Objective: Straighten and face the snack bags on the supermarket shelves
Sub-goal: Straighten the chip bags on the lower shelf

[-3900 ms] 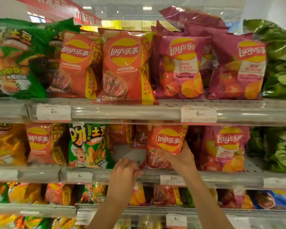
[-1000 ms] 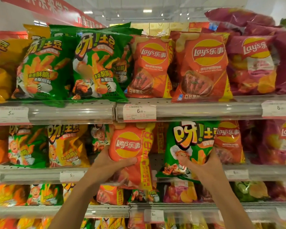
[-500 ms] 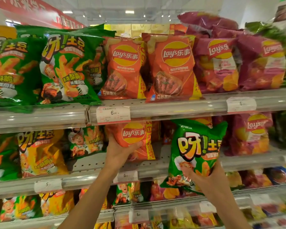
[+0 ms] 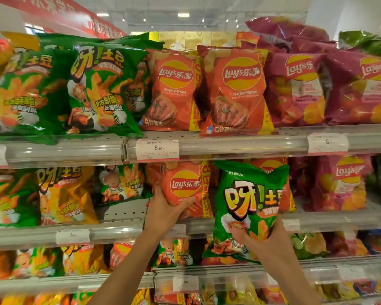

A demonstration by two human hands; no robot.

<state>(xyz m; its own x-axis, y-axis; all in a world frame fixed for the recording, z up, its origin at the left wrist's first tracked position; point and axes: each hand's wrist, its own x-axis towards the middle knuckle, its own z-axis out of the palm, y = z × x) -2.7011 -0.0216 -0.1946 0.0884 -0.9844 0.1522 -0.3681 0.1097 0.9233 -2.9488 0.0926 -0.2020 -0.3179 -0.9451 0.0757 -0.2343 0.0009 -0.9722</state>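
My left hand (image 4: 165, 211) grips the lower left corner of an orange Lay's bag (image 4: 185, 186) that stands on the middle shelf (image 4: 119, 233). In front of that shelf, off its surface, my right hand (image 4: 264, 237) holds a green potato-stick bag (image 4: 249, 205) by its bottom, upright and facing me. It covers part of another orange Lay's bag (image 4: 271, 166) behind it. The shelf section left of my left hand shows bare back panel (image 4: 123, 211).
The top shelf (image 4: 229, 144) carries green bags (image 4: 103, 89), orange Lay's bags (image 4: 235, 89) and purple Lay's bags (image 4: 295, 89). Green and yellow bags (image 4: 64, 194) fill the middle shelf's left, purple Lay's (image 4: 343, 183) its right. A lower shelf (image 4: 119, 280) holds more bags. Price tags line the rails.
The green bag has come off the middle shelf toward me in my right hand and dropped slightly. My left hand has pushed the orange Lay's bag back onto the shelf. The view shifted a little.
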